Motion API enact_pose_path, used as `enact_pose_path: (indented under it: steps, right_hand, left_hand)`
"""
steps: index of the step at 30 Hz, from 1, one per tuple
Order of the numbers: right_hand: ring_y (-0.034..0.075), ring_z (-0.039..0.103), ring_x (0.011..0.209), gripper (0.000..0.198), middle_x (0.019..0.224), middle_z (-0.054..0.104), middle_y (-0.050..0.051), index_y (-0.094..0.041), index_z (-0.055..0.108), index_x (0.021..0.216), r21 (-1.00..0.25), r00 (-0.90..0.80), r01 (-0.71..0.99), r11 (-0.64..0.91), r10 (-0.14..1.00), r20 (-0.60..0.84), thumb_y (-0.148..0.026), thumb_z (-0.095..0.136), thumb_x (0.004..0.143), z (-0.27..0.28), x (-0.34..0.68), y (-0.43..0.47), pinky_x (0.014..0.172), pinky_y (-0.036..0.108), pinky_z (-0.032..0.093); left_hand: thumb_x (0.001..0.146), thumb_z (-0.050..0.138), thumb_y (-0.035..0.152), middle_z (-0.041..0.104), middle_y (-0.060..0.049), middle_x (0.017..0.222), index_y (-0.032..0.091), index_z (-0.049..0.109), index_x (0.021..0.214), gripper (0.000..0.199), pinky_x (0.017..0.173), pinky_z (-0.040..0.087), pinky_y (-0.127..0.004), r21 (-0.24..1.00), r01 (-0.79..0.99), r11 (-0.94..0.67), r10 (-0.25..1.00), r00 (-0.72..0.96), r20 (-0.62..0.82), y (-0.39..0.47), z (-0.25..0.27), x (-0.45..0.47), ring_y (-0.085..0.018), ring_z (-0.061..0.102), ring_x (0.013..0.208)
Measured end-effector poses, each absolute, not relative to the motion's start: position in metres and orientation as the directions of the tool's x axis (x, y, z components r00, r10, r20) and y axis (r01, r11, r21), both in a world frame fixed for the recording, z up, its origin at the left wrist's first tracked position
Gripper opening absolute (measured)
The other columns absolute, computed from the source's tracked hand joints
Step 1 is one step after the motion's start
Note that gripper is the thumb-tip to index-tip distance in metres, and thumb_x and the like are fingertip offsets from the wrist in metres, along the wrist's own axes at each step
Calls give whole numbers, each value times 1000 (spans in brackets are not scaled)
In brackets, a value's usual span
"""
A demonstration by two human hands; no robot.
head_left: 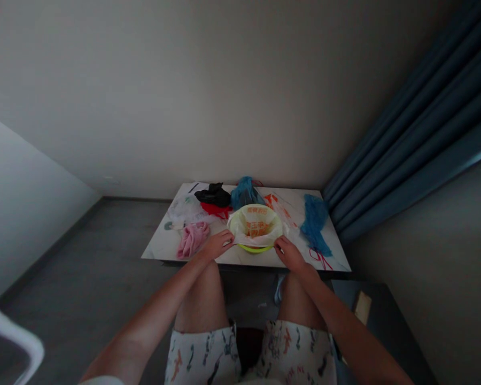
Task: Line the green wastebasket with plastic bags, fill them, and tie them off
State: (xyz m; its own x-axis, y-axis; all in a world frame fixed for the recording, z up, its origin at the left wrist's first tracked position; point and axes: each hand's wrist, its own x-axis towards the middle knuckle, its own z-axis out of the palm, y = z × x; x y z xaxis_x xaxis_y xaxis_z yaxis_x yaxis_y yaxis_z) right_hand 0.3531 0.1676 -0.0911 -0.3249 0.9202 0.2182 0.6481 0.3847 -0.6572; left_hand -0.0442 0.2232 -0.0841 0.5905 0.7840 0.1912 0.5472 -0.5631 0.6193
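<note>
A yellow-green bin (253,249) stands on the low white table, close to its front edge. Inside it sits a white plastic bag (260,216) with orange print, its near edge drawn over the bin's front rim. My left hand (220,244) pinches the bag's edge at the front left of the rim. At the front right, my right hand (288,252) pinches the same edge, so the plastic is stretched between both hands. The bottom of the bin is hidden by the bag.
Black (213,195) and blue plastic bags (245,191) lie behind the bin. A pink cloth (193,238) is on the left of the table (160,247); another blue bag (316,224) with red ties is on the right. A blue curtain (409,123) hangs at the right.
</note>
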Motion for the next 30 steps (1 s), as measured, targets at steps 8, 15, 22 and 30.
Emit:
enact_pose_path:
  steps: [8,15,22,30]
  right_hand:
    - [19,67,79,11,88,70,0,-26,56,96,-730,-200,654,197,976,85,-23,66,101,-104,351,182,76,29,49]
    - [21,71,87,10,109,80,7,-24,66,113,-349,-151,928,132,988,-29,-22,56,110,-88,339,180,73,30,39]
    - [24,73,99,21,116,80,12,-23,73,111,-352,-285,899,260,958,-19,-17,52,106,-84,336,177,86,32,47]
    - [17,59,57,47,77,75,7,-24,58,76,-884,-177,355,-305,906,-384,-56,45,107,-94,332,190,57,28,48]
  left_hand:
    - [108,67,38,79,-7,116,27,80,99,19,95,56,-32,641,571,-513,802,584,122,227,-93,-39,-25,74,109]
    - [102,77,58,82,-10,118,28,85,105,31,105,54,-38,622,631,-464,844,527,96,215,-80,-24,-31,74,118]
    - [102,65,78,86,-13,115,27,89,112,57,98,53,-39,554,779,-294,927,373,-33,200,-72,-2,-34,78,108]
    - [97,44,97,87,-16,112,19,88,99,89,72,55,-35,802,547,238,905,175,-388,213,-83,7,-26,79,76]
